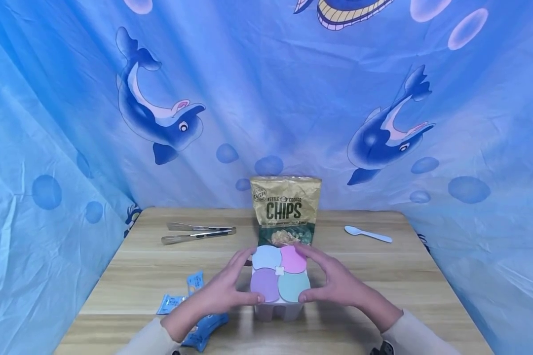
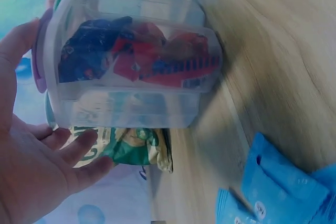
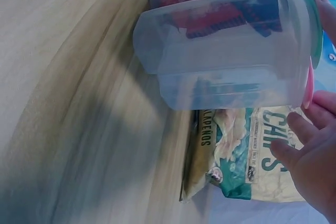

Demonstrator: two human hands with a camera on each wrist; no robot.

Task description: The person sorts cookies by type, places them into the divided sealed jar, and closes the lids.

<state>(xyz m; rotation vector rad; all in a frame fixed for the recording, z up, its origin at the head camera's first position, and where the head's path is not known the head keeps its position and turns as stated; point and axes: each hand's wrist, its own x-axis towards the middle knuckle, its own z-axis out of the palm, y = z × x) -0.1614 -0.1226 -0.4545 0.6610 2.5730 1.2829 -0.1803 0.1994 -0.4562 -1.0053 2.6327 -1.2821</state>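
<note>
A clear plastic four-compartment container (image 1: pixel 278 311) stands on the table, its lids light blue, pink, purple (image 1: pixel 264 285) and green. My left hand (image 1: pixel 224 287) holds its left side by the top, thumb at the purple lid's front edge and index finger by the light blue lid. On the other side my right hand (image 1: pixel 336 280) grips it, thumb at the green lid and fingers at the pink lid (image 3: pixel 309 85). Red and dark blue wrapped packets (image 2: pixel 139 51) fill the compartment under the purple lid. The other fingers of both hands spread away from the container walls.
A kettle-cooked chips bag (image 1: pixel 286 209) stands upright right behind the container. Metal tongs (image 1: pixel 198 233) lie at the back left, a light blue spoon (image 1: pixel 367 233) at the back right. Several blue packets (image 1: pixel 206 328) lie near and partly under the left forearm.
</note>
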